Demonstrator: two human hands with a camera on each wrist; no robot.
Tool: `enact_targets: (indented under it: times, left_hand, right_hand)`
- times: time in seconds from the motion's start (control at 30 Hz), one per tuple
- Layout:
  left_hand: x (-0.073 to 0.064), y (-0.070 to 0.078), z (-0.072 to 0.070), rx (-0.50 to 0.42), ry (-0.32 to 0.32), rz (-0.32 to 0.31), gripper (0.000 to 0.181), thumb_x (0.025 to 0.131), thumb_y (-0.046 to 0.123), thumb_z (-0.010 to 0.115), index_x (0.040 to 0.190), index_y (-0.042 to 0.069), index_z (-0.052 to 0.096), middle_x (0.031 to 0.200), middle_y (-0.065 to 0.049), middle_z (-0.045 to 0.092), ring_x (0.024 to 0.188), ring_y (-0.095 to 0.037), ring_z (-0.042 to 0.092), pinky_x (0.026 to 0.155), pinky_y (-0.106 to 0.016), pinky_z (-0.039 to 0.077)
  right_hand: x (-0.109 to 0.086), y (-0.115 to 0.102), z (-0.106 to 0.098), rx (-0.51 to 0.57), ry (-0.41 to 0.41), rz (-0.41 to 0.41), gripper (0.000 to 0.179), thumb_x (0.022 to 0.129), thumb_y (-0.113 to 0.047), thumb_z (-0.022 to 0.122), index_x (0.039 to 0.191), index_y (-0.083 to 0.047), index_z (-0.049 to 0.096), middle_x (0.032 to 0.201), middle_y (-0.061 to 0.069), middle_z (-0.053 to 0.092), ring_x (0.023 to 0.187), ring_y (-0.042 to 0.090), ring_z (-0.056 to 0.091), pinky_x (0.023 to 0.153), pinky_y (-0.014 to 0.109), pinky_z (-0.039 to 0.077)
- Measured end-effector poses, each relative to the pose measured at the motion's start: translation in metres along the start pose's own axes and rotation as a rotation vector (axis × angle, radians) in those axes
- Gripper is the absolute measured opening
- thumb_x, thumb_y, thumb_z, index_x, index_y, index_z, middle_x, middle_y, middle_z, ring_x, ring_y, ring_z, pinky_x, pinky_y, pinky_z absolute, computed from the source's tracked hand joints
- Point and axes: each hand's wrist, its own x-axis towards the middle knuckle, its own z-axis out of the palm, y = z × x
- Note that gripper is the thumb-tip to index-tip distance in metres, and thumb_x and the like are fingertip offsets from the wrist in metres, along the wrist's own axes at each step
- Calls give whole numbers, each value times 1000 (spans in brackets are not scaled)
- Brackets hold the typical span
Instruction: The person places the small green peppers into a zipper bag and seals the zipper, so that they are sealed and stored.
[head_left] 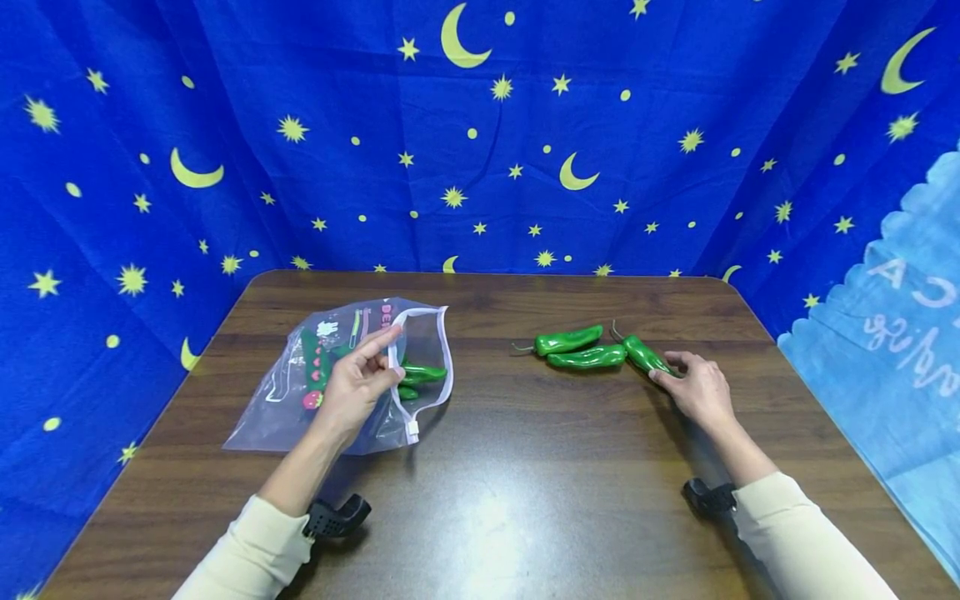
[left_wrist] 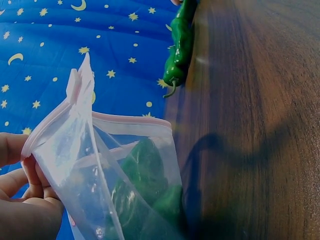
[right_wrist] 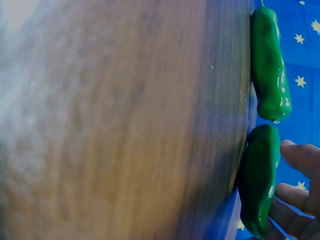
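Note:
My left hand (head_left: 356,387) pinches the white zip rim of a clear plastic bag (head_left: 281,417) lying on its side, its mouth facing right. Inside show green peppers (head_left: 423,374), also seen through the film in the left wrist view. On the right, my right hand (head_left: 697,387) has its thumb and fingers around the lower end of a long green pepper (head_left: 641,354), whose stem points away from me. In the right wrist view that pepper (right_wrist: 257,182) has fingers behind it and the thumb tip at its edge. Two more green peppers (head_left: 585,358) lie side by side to its left.
A brown wooden table (head_left: 510,450) carries everything. Blue cloth (head_left: 525,125) with yellow moons and stars hangs behind and at the sides. A light blue scalloped cloth (head_left: 892,333) hangs at the right. Black straps (head_left: 337,517) circle both wrists.

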Motion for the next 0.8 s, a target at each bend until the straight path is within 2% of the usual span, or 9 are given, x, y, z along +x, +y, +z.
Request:
enact_targets:
  times: [0.3,0.63,0.8]
  left_hand:
    - [-1,0,0,0,-4,1,60,80,-15,54,138,-6,41,148,-13,35,81,-1,44,72,-8,42]
    - [-1,-1,-1,13,-2,15,60,79,-15,53,138,-6,41,147,-13,35,80,-1,44,71,-9,42]
    - [0,-2,-2,15,-4,14,61,79,-14,54,138,-5,41,147,-12,36,80,0,44,70,-9,42]
  right_hand:
    - [-2,6,0,-36,-37,25,49,84,-33,65,119,1,60,111,33,61,99,51,56,74,54,45]
    - [-3,11,2,-40,-42,31,47,84,-31,66,119,1,61,106,33,63,90,47,60,65,47,44]
    - [-4,12,3,-25,-38,53,46,85,-29,66,119,1,61,111,33,62,97,50,58,73,53,45]
